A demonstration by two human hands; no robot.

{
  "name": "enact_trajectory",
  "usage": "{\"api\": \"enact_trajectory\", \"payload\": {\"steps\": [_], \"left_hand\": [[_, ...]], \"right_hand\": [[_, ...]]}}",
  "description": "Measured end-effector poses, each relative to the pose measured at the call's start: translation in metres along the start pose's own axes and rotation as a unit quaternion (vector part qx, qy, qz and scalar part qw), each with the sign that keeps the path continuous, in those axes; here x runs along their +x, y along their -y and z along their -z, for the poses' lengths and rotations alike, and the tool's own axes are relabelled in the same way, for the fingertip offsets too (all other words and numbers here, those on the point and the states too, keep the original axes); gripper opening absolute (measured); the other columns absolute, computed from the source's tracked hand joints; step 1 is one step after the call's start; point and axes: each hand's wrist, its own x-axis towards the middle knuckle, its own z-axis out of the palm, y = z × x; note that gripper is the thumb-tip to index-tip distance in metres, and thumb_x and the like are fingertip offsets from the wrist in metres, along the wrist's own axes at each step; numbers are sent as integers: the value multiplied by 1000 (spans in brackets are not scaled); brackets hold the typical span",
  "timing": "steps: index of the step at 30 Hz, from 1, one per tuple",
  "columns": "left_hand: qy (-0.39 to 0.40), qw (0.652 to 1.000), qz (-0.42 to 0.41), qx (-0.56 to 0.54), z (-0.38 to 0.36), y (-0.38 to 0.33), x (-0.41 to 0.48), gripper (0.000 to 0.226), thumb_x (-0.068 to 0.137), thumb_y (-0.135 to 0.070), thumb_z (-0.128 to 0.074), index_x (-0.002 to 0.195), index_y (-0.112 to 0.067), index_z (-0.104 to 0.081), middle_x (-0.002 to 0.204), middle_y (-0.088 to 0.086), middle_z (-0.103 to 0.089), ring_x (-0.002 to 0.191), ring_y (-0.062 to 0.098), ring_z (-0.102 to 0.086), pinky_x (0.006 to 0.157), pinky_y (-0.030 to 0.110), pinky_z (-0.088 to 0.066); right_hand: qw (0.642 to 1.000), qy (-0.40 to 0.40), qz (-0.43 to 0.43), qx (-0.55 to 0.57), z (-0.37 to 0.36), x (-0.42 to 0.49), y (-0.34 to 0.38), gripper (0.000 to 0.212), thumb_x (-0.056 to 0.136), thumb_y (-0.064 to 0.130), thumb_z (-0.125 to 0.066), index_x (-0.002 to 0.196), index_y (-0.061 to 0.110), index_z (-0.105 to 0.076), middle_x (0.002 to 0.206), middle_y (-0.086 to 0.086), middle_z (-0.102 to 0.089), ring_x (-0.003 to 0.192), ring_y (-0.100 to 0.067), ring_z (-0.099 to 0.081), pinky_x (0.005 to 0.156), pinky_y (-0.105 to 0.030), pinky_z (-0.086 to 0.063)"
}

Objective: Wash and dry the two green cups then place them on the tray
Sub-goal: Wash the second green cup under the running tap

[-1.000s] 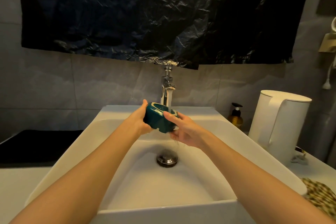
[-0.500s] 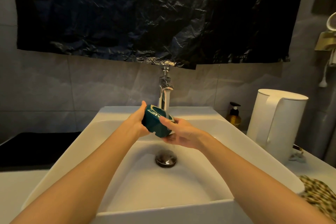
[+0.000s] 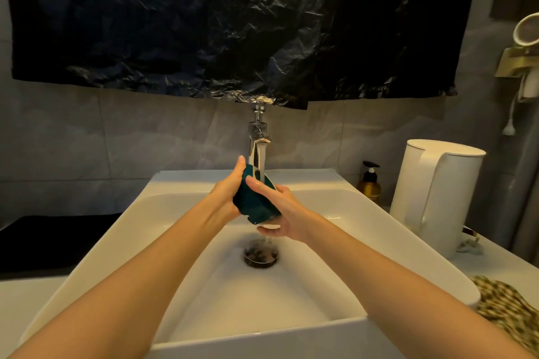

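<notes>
cup (image 3: 256, 207) is mid-air over the sink (image 3: 335, 181), dead centre, tilted w/ mouth up toward the tap (image 3: 258, 143) at 12; stream lands on its top edge. Your L hand (image 3: 226, 198) grips the cup's left side, thumb tip poking above it. Your R hand (image 3: 280, 213) wraps it from the right: thumb across the front wall, fingers curled under the base. Water runs off to the drain (image 3: 261, 253) at 6. Soap btl (image 3: 369, 183) at 2, kettle (image 3: 437, 198) at 3, cloth (image 3: 507, 309) at 4, black mat (image 3: 43, 242) at 9.

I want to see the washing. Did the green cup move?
Yes. The green cup has tipped and sunk slightly, away from the tap and toward the drain.
</notes>
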Motion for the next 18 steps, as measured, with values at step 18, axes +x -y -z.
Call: {"api": "enact_trajectory", "payload": {"steps": [18], "left_hand": [[48, 998, -9, 36, 2, -5, -9, 38, 86, -54, -55, 93, -17, -64, 94, 10, -65, 86, 24, -60, 71, 36, -52]], "right_hand": [[999, 41, 4, -14, 6, -2, 6, 77, 72, 57, -72, 132, 34, -30, 126, -6, -55, 107, -28, -60, 71, -32, -57]]}}
